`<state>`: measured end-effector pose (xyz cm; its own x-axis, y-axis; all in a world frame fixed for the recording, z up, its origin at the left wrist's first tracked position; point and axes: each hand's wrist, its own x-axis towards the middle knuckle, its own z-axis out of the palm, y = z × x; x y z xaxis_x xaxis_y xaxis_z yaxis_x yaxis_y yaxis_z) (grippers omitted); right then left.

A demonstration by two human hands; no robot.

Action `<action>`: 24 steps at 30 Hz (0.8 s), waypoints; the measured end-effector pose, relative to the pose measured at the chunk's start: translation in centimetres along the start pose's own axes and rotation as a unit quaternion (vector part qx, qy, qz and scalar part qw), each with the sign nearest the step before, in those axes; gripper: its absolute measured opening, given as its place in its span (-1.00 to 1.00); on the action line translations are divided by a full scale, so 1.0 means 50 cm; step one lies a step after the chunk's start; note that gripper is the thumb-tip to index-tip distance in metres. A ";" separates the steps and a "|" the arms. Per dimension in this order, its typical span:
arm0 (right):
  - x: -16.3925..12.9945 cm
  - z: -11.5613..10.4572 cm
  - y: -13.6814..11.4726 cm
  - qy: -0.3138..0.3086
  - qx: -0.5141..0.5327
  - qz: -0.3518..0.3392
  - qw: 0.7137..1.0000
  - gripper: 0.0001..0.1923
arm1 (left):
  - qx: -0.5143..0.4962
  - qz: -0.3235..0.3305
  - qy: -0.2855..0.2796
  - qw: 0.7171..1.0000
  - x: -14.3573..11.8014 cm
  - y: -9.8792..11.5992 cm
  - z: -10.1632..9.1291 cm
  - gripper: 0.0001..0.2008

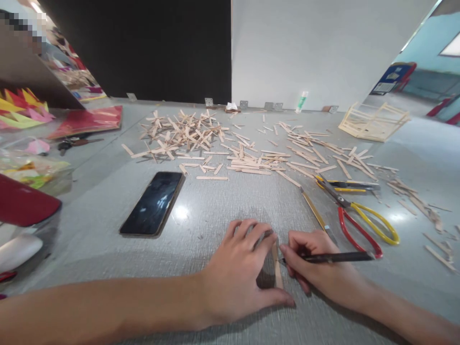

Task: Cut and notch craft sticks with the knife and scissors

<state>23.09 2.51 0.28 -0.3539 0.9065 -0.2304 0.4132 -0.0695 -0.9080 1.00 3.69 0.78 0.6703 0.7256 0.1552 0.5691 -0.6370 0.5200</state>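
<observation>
Covering the bench (89,261): loose wooden sticks (251,165), scattered from 10 round to 4 o'clock on kinda shiny grey
Room: black panel (151,48) at 11, white panel (316,48) at 1, turquoise wall (427,43) way off at 2
Main stick (278,271): thin, flat, pale wood, lying at 5 o'clock, partly hidden
Left hand (237,275): thumb and fingers spread apart, spanning that stick
Right hand (316,261): fingers clamped on a black pen (341,257), tip right by the stick's edge

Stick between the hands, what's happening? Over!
Left hand steadying wooden stick. Right hand gripping black pen-like tool, tip beside stick. Scissors nearby, clear of stick.
</observation>
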 end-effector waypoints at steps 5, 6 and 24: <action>0.001 0.000 0.002 -0.001 0.006 0.005 1.000 -0.56 | -0.004 0.000 0.006 1.000 0.000 -0.004 0.003 -0.12; 0.001 0.000 0.002 -0.001 0.007 0.004 1.000 -0.56 | -0.004 0.001 0.007 1.000 0.000 -0.005 0.004 -0.11; -0.001 -0.001 -0.002 -0.003 -0.010 -0.018 1.000 -0.52 | 0.012 0.009 0.013 1.000 0.003 -0.006 0.005 -0.13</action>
<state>23.10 2.50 0.40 -0.3732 0.9059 -0.2001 0.4167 -0.0291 -0.9086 1.03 3.93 0.41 0.6675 0.7208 0.1867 0.5690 -0.6555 0.4966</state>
